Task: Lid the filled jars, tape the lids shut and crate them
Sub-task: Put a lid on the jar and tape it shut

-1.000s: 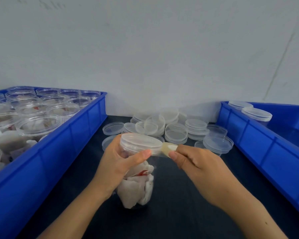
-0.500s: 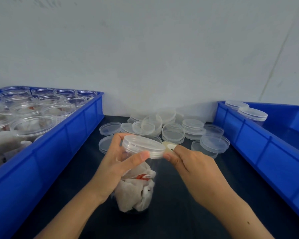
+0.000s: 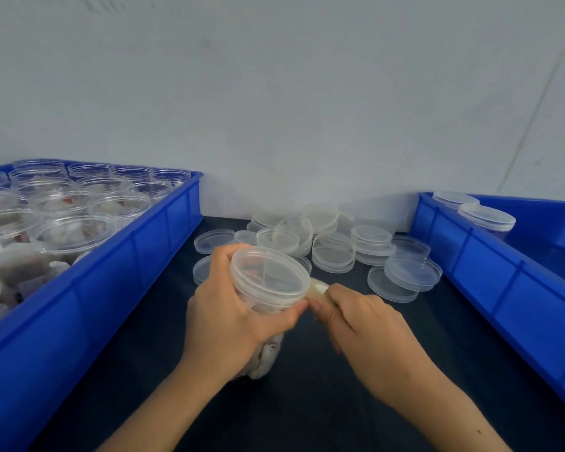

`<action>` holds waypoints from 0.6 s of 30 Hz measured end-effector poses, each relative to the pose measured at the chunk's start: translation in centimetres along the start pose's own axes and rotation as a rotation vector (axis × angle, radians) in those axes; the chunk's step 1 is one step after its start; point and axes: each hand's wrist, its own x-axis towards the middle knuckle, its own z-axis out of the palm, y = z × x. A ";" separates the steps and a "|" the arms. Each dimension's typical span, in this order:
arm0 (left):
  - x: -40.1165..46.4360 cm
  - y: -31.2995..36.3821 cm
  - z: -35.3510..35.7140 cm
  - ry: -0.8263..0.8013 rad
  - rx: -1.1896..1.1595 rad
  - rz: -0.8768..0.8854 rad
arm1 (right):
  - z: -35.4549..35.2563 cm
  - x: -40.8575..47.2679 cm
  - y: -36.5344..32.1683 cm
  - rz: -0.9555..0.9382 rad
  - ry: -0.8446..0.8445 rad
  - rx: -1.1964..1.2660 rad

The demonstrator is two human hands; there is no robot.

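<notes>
Two hands work on one filled jar (image 3: pixel 268 327) over the dark table (image 3: pixel 307 402) between the crates: the left hand (image 3: pixel 232 318) wraps around its body, tilting the lid (image 3: pixel 269 275) towards the camera, while the right hand (image 3: pixel 356 318) pinches a strip of tape (image 3: pixel 318 287) against the lid's rim. Taping looks to be the step in hand. Next, the tape probably needs smoothing around the seam before the jar goes into the right crate (image 3: pixel 503 282), where two lidded jars (image 3: pixel 477 212) stand.

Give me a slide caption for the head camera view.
Left hand grips lidded jar; right hand presses tape at lid.
</notes>
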 end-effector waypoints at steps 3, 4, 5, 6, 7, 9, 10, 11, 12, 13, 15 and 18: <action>0.0 0.0 -0.2 0.017 0.070 0.041 | -0.2 0.0 0.2 0.001 -0.030 0.066; -0.1 0.0 -0.3 0.017 0.093 0.060 | -0.2 0.1 0.4 0.010 -0.040 0.101; -0.2 0.2 -0.3 0.016 0.119 0.083 | -0.1 0.2 0.5 0.021 -0.059 0.135; -0.2 0.3 -0.3 0.016 0.143 0.108 | 0.0 0.2 0.5 0.034 -0.084 0.167; -0.3 0.4 -0.4 0.016 0.162 0.133 | 0.2 0.3 0.5 0.049 -0.110 0.200; -0.4 0.6 -0.4 0.019 0.175 0.172 | 0.6 0.3 0.4 0.085 -0.148 0.274; -0.5 0.7 -0.5 0.018 0.172 0.185 | 0.8 0.3 0.3 0.107 -0.157 0.320; -0.5 0.8 -0.5 0.014 0.168 0.194 | 0.9 0.2 0.3 0.131 -0.156 0.362; -0.6 0.8 -0.5 0.012 0.168 0.203 | 1.0 0.2 0.2 0.155 -0.141 0.388; -0.6 0.9 -0.5 0.011 0.176 0.215 | 1.0 0.2 0.1 0.175 -0.113 0.395; -0.6 1.0 -0.4 0.019 0.208 0.245 | 1.2 0.2 -0.1 0.199 -0.035 0.392; -0.4 1.1 -0.6 0.040 0.240 0.275 | 1.4 0.2 -0.3 0.206 0.055 0.439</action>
